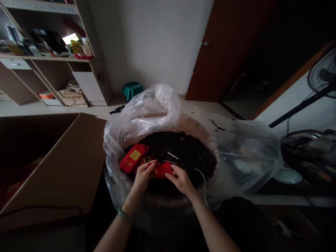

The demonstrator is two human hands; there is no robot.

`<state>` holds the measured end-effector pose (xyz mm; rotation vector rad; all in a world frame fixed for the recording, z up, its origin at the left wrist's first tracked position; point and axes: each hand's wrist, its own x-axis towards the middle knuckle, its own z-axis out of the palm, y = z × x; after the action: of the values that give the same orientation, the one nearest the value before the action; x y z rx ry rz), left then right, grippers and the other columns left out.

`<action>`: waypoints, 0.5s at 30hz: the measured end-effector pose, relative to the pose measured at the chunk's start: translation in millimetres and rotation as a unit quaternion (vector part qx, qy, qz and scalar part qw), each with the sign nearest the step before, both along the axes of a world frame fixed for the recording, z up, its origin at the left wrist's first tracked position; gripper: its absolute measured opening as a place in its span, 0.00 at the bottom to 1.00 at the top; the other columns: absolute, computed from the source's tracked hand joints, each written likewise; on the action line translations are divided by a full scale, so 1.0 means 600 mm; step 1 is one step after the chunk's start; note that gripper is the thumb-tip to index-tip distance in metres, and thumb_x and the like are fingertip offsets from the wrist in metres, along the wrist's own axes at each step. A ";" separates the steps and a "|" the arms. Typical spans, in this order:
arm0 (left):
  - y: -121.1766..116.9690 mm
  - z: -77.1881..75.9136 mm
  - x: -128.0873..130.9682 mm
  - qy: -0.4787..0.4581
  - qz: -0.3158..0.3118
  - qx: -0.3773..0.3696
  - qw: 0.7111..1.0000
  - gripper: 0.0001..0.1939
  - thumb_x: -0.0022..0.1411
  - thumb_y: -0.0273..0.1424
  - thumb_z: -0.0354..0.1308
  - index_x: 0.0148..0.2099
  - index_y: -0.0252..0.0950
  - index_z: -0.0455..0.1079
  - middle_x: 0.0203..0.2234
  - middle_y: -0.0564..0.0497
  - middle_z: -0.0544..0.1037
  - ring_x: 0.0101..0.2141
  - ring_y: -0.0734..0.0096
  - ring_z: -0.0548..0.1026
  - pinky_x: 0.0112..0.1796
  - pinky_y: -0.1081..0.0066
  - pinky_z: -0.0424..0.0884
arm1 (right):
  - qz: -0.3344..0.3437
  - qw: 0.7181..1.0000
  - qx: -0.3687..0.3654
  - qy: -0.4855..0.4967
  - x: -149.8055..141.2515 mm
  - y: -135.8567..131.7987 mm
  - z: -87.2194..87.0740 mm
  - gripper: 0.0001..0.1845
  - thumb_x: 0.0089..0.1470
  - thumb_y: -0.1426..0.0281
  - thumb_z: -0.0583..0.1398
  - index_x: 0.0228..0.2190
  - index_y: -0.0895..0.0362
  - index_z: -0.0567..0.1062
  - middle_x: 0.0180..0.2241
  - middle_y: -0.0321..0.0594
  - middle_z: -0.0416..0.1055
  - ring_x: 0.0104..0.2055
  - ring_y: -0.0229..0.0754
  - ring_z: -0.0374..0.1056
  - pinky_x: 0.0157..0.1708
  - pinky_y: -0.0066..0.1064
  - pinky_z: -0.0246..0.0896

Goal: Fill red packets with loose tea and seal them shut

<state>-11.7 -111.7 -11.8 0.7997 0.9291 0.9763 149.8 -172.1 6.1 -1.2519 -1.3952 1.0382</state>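
Between the fingertips of both hands is a small red packet (164,170). My left hand (143,176) pinches its left end, and my right hand (181,178) has the right end between thumb and fingers. They are just above a heap of dark, loose, leaf-like bits (196,150) in a wide round container lined with a clear plastic bag (141,113). On the heap, left of my hands, lies a larger red packet (130,158) with a yellow square. A dark object (172,157) with white streaks sits behind the packet I hold; its kind is unclear.
An open cardboard box (89,150) stands at left, with red things inside. A white cable (204,189) hangs over the container's near rim. At right are a clear plastic bag (244,157), a pale bowl (287,175) and a fan (324,71). Shelves and a brown door (223,52) stand behind.
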 end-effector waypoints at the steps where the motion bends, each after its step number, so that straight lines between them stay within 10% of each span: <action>1: -0.001 0.001 0.001 0.000 -0.008 0.001 1.000 0.26 0.42 0.44 0.68 0.40 0.31 0.77 0.33 0.43 0.82 0.32 0.64 0.79 0.31 0.70 0.75 | 0.021 1.000 -0.011 0.007 -0.007 0.000 0.002 0.16 0.51 0.60 0.62 0.40 0.56 0.76 0.38 0.42 0.78 0.40 0.48 0.74 0.42 0.38 0.69; 8: -0.004 0.000 -0.005 0.053 0.048 0.020 0.997 0.27 0.43 0.47 0.67 0.41 0.31 0.77 0.31 0.47 0.80 0.30 0.65 0.77 0.26 0.70 0.76 | -0.146 0.989 -0.003 -0.028 -0.004 0.012 -0.021 0.16 0.51 0.57 0.60 0.32 0.55 0.80 0.32 0.44 0.79 0.35 0.51 0.74 0.41 0.42 0.68; 15: -0.008 0.000 -0.004 0.077 0.005 0.021 0.997 0.29 0.45 0.49 0.64 0.43 0.32 0.75 0.32 0.48 0.78 0.30 0.67 0.76 0.25 0.71 0.76 | -0.016 0.991 -0.073 0.110 0.000 0.005 -0.015 0.23 0.47 0.52 0.63 0.38 0.56 0.79 0.39 0.42 0.79 0.44 0.52 0.73 0.50 0.47 0.63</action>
<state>-14.2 -116.5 -12.0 0.9170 1.0480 0.9557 149.9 -168.9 -3.2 -1.2194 -1.1441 1.2354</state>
